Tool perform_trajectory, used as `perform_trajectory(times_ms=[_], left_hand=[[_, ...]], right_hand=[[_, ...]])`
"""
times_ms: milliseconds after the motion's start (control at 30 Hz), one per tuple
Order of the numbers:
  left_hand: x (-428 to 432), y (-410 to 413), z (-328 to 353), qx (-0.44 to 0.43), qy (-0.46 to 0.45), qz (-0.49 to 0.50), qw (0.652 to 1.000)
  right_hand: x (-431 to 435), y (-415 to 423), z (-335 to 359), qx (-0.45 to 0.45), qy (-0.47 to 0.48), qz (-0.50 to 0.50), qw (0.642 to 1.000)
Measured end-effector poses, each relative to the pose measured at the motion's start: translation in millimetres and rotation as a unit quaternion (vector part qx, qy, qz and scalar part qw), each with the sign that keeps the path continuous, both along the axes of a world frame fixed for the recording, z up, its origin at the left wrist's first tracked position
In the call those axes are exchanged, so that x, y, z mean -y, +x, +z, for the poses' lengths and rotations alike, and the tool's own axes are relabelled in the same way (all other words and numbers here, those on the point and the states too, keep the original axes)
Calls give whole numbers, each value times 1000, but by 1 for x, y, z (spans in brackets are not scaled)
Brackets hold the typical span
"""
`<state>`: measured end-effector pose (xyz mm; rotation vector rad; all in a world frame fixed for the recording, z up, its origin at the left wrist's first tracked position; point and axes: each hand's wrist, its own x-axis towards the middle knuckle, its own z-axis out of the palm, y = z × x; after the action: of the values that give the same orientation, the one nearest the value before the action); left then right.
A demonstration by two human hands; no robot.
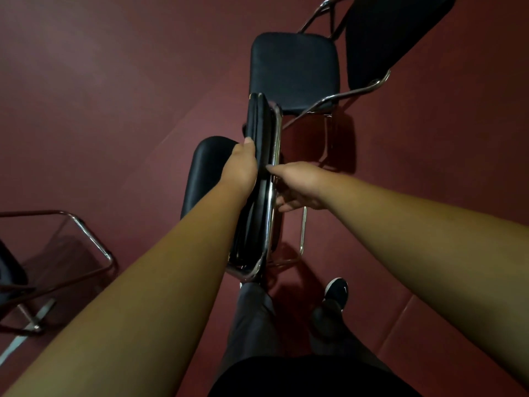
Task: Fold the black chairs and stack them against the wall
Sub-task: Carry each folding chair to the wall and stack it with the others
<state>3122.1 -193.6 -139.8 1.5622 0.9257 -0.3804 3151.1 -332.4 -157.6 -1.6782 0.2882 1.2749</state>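
Folded chair [260, 124] stands mid-frame, long axis running up-frame betw. your hands: L hand [242, 167] grips its black pad, R hand [297, 186] curls fingers [284, 207] round the chrome rail [275, 144].

Floor [114, 81]: plain dark red, no pattern. Folded chair [257, 124]: black padding, shiny silver frame. Open chair [294, 70]: matte black seat and back, silver tubing. Third chair [91, 239], at left: silver frame tinted red by floor reflection. Shoe [337, 290]: black, small white mark. Trousers [252, 319]: dark grey, unpatterned.
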Motion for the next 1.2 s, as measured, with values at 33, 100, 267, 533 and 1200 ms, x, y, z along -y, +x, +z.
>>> perform_trajectory(times_ms=[33,100,267,533,1200], left_hand=[[-1,-1,-5,2,-9,0,1000],[-3,-3,-4,1,-27,-15,1000],[-6,0,3,8,-32,-74,997],[4,3,7,10,-171,-63,983],[220,24,20,-48,-248,-173,952]], right_hand=[[0,2,0,7,-2,-10,1000],[0,4,2,18,-1,-43,999],[-6,11,13,34,-12,-99,994],[6,6,30,84,-37,-86,992],[208,8,67,142,-170,-276,935]])
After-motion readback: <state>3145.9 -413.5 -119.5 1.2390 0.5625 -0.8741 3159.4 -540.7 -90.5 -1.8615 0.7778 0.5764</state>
